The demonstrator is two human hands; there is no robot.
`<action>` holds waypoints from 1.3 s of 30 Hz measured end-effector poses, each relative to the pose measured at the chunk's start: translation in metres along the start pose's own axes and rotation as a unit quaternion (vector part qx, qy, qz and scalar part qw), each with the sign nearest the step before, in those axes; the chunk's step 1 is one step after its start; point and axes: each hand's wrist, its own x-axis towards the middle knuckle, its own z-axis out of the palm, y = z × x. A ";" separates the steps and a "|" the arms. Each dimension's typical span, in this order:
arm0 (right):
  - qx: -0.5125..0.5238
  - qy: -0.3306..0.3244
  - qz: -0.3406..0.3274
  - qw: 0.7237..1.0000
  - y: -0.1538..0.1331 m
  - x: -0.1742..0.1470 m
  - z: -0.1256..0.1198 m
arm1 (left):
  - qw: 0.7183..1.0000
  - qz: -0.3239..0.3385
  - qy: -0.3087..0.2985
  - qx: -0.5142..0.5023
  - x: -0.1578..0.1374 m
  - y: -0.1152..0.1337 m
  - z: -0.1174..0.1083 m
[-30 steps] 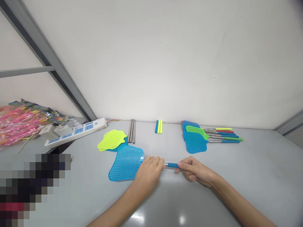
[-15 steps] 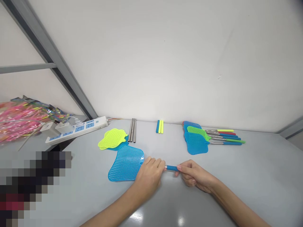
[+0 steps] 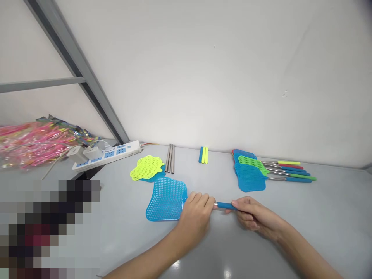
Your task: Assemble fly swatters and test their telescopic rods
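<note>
A blue fly swatter lies crosswise in front of me, its mesh head to the left. My left hand is closed round its metal shaft just beside the head, hiding most of the shaft. The blue handle shows between my hands. Thumb and fingers of my right hand pinch the handle's right end, which they partly cover. Beyond the left hand are a yellow swatter head with blue ones under it, several metal tubes, a blue grip and two yellow grips.
Several fly swatters with metal shafts and coloured handles lie overlapped at the right. A white power strip with plugs stands at the left, near pink items in clear wrapping. A wall rises behind the grey table.
The view has turned slightly left, so things appear further right. A little more of the blue handle shows between my hands. Both hands keep their hold.
</note>
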 end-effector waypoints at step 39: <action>0.055 0.047 -0.065 0.995 0.008 0.010 -0.006 | 0.570 -0.385 0.194 -0.699 0.016 -0.023 0.005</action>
